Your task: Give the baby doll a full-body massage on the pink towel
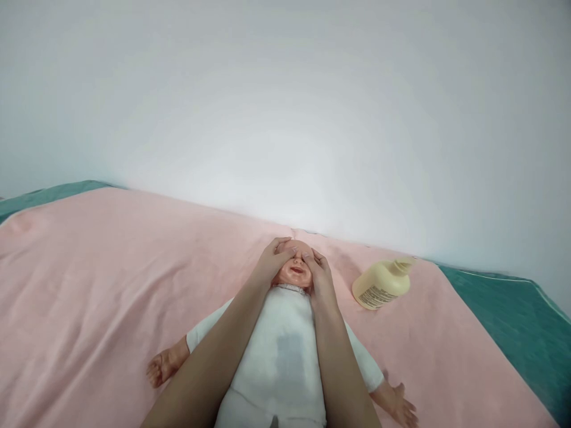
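Note:
A baby doll in a white outfit [276, 351] lies on its back on a pink blanket [134, 261], its arms spread out. My left hand [273, 259] rests against one side of the doll's head [295, 274], with the thumb over the eye area. On the other side, my right hand [319, 267] lies against the head in the same way, its thumb near the other eye. The fingers of both hands curve round the head, partly hidden behind it. The doll's mouth and chin show between the hands.
A yellow pump bottle [381, 285] stands on the blanket to the right of the doll's head. Green fabric [521, 327] shows at the right and far left. A pale wall [285, 119] rises behind the blanket.

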`<state>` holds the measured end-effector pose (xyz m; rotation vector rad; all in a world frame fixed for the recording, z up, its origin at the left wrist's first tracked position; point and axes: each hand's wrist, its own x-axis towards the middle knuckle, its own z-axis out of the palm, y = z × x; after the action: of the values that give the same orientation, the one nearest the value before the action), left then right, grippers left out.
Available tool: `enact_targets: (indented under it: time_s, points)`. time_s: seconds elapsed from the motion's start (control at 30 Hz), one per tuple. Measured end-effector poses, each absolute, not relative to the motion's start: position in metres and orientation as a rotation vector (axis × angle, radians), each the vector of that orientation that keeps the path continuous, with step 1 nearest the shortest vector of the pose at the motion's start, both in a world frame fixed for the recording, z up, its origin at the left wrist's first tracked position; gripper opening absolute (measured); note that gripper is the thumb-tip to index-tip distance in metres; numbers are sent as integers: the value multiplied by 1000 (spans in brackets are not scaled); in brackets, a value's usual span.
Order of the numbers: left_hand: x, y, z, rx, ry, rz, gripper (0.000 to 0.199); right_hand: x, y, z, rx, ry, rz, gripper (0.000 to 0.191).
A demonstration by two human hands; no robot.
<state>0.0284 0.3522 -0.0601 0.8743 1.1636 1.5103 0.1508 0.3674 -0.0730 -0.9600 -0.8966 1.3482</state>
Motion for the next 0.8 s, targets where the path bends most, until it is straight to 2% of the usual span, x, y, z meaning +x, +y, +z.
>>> enact_targets:
  time_s: [0.2,0.43,0.8]
  points:
    - [30,352,-57,868,1160,1530,38,149,369,-69,-1046,-792,1396,48]
    - [28,358,-62,851,1124,1568,33,147,371,-68,-969,-663,1447,37]
    - [27,358,-62,790,1142,1547,37,159,377,-78,-881,-723,1548,40]
